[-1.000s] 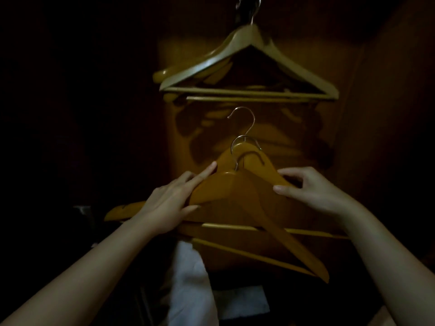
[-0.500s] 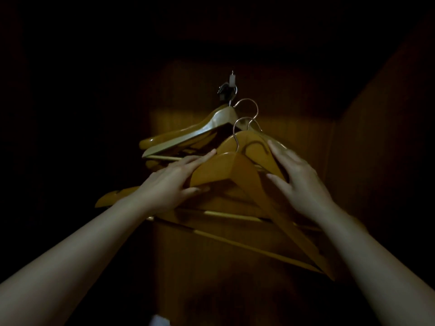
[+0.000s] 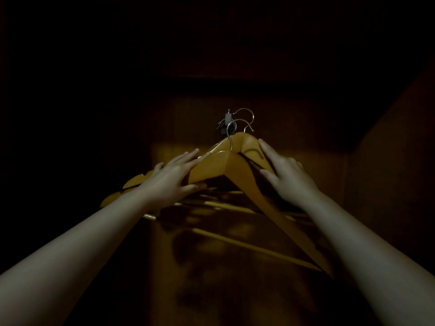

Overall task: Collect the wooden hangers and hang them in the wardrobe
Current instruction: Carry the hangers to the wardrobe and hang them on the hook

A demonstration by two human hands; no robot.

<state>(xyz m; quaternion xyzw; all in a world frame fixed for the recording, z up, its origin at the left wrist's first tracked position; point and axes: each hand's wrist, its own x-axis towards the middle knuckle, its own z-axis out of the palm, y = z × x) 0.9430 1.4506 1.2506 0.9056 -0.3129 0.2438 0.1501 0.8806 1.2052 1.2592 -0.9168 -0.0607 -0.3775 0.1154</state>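
The dark brown wooden wardrobe interior (image 3: pixel 388 175) fills the view, its back panel lit amber and the rest in shadow. Raised inside it is a stack of yellow-orange wooden hangers (image 3: pixel 226 165) with straight lower bars, held up near the back panel. The left hand (image 3: pixel 175 178) clasps the front hanger's left shoulder — fingers over the top, thumb beneath. The right hand (image 3: pixel 286 177) lies with fingers spread on the right shoulders; whether it grips I cannot tell. The curved silver metal hooks (image 3: pixel 237 124) rise beside a small pale fitting (image 3: pixel 227 118) — too dim to say whether they hang on it.
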